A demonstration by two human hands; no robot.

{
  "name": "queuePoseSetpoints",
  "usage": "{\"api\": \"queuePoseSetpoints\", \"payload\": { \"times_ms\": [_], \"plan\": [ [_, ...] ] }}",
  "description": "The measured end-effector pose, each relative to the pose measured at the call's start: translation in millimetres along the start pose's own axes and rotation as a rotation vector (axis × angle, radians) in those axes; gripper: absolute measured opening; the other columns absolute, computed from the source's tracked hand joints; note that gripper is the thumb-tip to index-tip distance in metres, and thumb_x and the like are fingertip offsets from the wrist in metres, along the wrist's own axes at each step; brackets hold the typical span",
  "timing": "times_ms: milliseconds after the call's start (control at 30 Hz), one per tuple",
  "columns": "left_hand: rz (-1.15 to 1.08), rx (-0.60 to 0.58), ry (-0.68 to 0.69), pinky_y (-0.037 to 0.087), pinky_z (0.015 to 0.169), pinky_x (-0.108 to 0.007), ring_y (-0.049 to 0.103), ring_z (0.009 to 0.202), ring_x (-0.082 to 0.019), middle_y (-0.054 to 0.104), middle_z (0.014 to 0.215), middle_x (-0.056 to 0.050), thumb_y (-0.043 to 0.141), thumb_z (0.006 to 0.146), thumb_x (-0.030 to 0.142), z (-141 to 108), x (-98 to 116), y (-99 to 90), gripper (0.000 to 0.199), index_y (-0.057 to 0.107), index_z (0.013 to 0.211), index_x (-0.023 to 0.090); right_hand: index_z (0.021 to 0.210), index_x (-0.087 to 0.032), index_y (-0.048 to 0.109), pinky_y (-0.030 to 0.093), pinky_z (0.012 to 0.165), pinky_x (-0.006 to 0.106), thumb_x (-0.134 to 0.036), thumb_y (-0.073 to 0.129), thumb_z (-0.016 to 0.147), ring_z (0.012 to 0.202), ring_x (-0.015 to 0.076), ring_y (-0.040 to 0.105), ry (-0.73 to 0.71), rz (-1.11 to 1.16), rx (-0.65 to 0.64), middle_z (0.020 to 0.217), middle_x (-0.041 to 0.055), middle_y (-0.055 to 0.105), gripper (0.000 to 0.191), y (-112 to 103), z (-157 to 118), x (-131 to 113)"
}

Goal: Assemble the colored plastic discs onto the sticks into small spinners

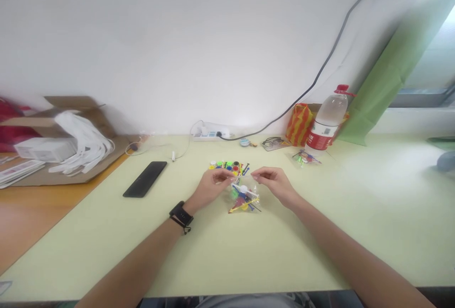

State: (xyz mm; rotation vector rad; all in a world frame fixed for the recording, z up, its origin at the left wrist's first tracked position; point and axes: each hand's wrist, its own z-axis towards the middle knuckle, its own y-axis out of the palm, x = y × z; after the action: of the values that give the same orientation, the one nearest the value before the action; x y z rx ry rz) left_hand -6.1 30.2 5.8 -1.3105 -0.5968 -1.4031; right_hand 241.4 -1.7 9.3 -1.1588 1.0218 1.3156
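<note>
A clear plastic bag point(245, 195) full of small colourful plastic pieces, some round and some like thin sticks, is in front of me. My left hand point(215, 185) pinches its top edge at the left corner. At the right corner, my right hand point(273, 182) pinches the same edge between thumb and fingers. Just behind the bag, loose colourful round pieces and sticks point(227, 166) lie together on the table. Part of that group is hidden by my left hand and the bag.
To the left lies a black phone point(145, 179); farther left is an open cardboard box point(103, 128) with white straps. A power strip point(213, 132) sits by the wall. At the back right, a large water bottle point(325, 125) stands near another small bag of pieces point(304, 158).
</note>
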Motion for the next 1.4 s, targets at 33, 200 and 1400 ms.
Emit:
{"api": "queuePoseSetpoints", "payload": {
  "times_ms": [33, 200, 1400],
  "plan": [
    [0.003, 0.007, 0.008, 0.058, 0.082, -0.032, 0.073, 0.089, -0.023, 0.080, 0.098, -0.010, 0.077, 0.085, 0.038, 0.0, 0.3, 0.1, 0.024, 0.081, 0.094, 0.017, 0.089, -0.020, 0.083, 0.053, 0.077, 0.035, -0.038, 0.081, 0.073, 0.077, 0.0198, 0.065, 0.007, 0.005, 0.003, 0.083, 0.0065, 0.077, 0.024, -0.4, 0.1, -0.2],
    [-0.110, 0.057, -0.048, 0.058, 0.082, -0.033, 0.074, 0.088, -0.024, 0.081, 0.094, -0.009, 0.081, 0.079, 0.034, 0.0, 2.7, 2.3, 0.023, 0.083, 0.093, 0.017, 0.094, -0.021, 0.084, 0.056, 0.077, 0.038, -0.039, 0.079, 0.076, 0.074, 0.0203, 0.067, 0.013, 0.024, 0.007, 0.085, 0.0077, 0.078, 0.026, -1.6, -0.9, -3.1],
    [-0.031, -0.128, -0.006, 0.054, 0.072, -0.029, 0.070, 0.078, -0.021, 0.080, 0.087, -0.008, 0.075, 0.085, 0.045, -6.1, 11.7, 9.6, 0.029, 0.083, 0.089, 0.017, 0.082, -0.020, 0.076, 0.048, 0.066, 0.030, -0.052, 0.063, 0.093, 0.072, 0.0197, 0.063, -0.241, -0.350, -0.248, 0.079, 0.0053, 0.074, 0.036, 3.5, -8.2, -12.1]
  ]
}}
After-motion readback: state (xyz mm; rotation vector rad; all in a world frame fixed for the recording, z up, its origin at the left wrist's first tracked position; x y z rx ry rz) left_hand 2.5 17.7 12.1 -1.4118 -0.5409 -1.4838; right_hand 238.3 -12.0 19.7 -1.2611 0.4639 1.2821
